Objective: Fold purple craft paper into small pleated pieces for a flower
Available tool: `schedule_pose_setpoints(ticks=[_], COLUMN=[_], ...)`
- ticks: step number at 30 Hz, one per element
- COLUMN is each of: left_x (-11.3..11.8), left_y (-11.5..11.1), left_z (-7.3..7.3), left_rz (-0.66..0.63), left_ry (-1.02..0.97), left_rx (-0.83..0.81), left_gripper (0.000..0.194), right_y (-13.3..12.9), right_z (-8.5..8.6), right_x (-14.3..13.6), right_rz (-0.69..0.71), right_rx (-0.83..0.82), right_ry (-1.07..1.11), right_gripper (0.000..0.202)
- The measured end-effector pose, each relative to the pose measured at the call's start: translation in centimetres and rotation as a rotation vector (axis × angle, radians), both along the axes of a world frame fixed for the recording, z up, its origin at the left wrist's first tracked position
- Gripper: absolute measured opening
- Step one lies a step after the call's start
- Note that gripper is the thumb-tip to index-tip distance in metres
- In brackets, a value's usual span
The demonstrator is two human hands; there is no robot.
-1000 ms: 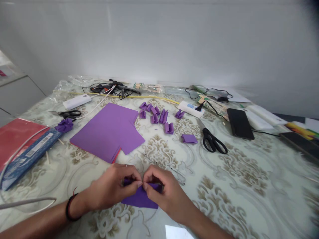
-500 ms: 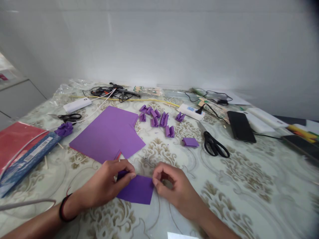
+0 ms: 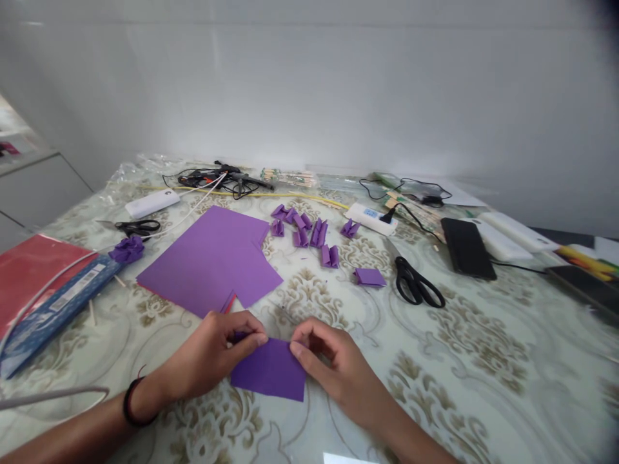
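Observation:
A small dark purple paper piece (image 3: 271, 372) lies between my two hands near the table's front. My left hand (image 3: 223, 353) pinches its upper left edge between thumb and fingers. At the paper's upper right corner, my right hand (image 3: 327, 361) pinches with thumb and index finger. Beyond my left hand rests a stack of larger purple sheets (image 3: 207, 258), with a bit of red showing at its edge. Several folded purple pieces (image 3: 318, 233) are grouped behind, and one flatter folded piece (image 3: 370, 277) sits to their right.
Black-handled scissors (image 3: 416, 283) lie on the right, beside a black phone (image 3: 467, 248). A second pair of scissors (image 3: 138, 227), crumpled purple paper (image 3: 127, 250) and a blue-and-red packet (image 3: 62, 296) are at left. A power strip (image 3: 370, 218) and cables (image 3: 217, 178) lie at the back.
My right hand has moved slightly left onto the small paper's upper right corner. The paper's lower right corner has shifted a little to the right.

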State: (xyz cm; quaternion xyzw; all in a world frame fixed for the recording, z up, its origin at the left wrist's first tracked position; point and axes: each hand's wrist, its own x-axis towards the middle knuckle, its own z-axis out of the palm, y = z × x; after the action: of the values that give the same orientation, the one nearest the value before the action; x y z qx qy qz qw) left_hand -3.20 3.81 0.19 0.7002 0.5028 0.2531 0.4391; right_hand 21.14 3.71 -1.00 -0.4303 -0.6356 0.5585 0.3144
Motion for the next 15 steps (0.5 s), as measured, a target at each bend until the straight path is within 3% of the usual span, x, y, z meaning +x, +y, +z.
schedule_pose_setpoints(ticks=[8, 12, 15], left_x=[-0.77, -0.86, -0.76], left_y=[0.51, 0.69, 0.89], left_z=[-0.01, 0.05, -0.12], left_rz=[0.045, 0.094, 0.208], left_ry=[-0.035, -0.059, -0.101], left_rx=[0.012, 0.039, 0.011], left_gripper=[0.029, 0.032, 0.032], right_y=[0.27, 0.26, -0.04], right_z=[-0.29, -0.62, -0.58], right_x=[0.2, 0.33, 0.4], right_rz=[-0.059, -0.1, -0.074], right_rx=[-0.003, 0.013, 0.036], right_ry=[0.022, 0.05, 0.057], right_gripper=[0.026, 0.018, 0.042])
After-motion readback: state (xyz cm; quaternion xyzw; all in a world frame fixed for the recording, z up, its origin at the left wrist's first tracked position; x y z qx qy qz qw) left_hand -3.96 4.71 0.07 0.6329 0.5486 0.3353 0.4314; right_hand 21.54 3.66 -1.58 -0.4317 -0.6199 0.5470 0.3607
